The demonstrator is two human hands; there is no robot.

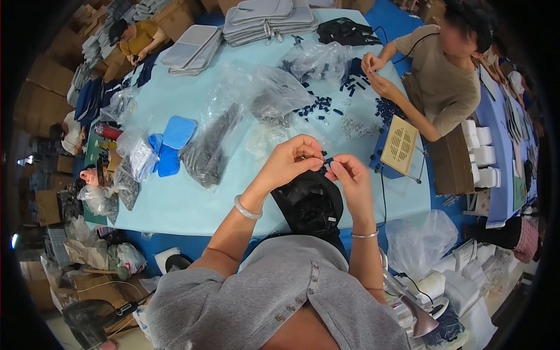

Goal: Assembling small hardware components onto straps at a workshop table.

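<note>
My left hand and my right hand meet in front of me above the table's near edge, fingertips pinched. Between them is a small dark blue piece, gripped by my right thumb and finger. Whatever the left fingertips pinch is too small to make out. Right below both hands lies a black bag, spread from the table edge toward my lap. Beyond them a scatter of small dark blue pieces lies on the table, beside a pile of small clear or silvery rings.
A blue box with a beige slotted top stands to the right, its cord hanging down. Clear plastic bags and blue cloth pieces lie left. Stacked grey cases sit at the back. A co-worker handles small pieces at the right edge.
</note>
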